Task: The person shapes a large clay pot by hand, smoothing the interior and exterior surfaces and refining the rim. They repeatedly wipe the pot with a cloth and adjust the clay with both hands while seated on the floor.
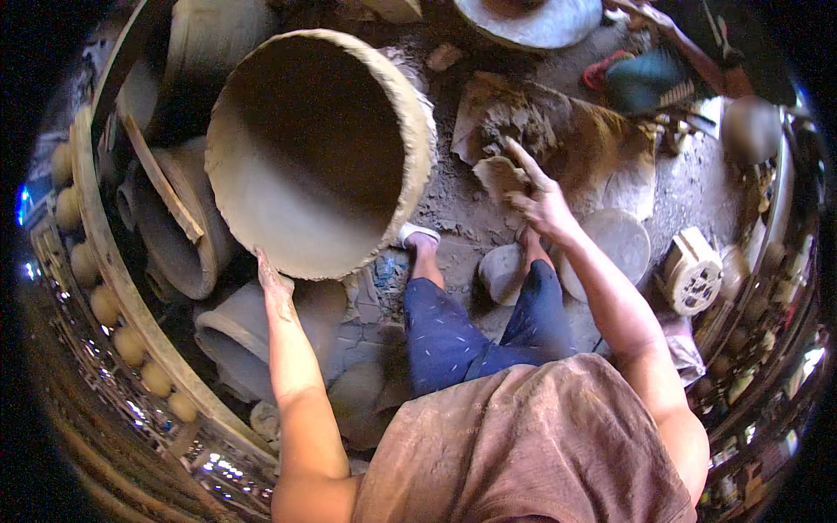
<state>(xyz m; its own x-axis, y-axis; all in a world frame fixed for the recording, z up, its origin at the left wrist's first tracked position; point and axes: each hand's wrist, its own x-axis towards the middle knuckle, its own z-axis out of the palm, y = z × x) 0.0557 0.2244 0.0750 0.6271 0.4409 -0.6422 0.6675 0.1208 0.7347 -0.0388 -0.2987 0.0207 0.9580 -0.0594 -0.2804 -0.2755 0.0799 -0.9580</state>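
Observation:
A large round clay pot (288,213) with a rough, uneven rim stands at the upper left, its mouth facing up. Against the outside of its near rim rests my left hand (274,277), seen edge-on, fingers stretched along the wall and partly hidden. My right hand (546,205) reaches forward over the ground, smeared with clay. Between its thumb and fingers sits a pale, flat lump of clay (499,177), index finger extended past it. Just beyond lies a dark heap of wet clay (523,126) on a brown sheet (615,157).
Several clay vessels (179,231) crowd the left, with a wooden strip (166,183) across them. A wide basin (536,26) stands at the far side. Near my right arm are a round disc (615,253) and a pale perforated container (693,275). A teal object (645,83) lies far right.

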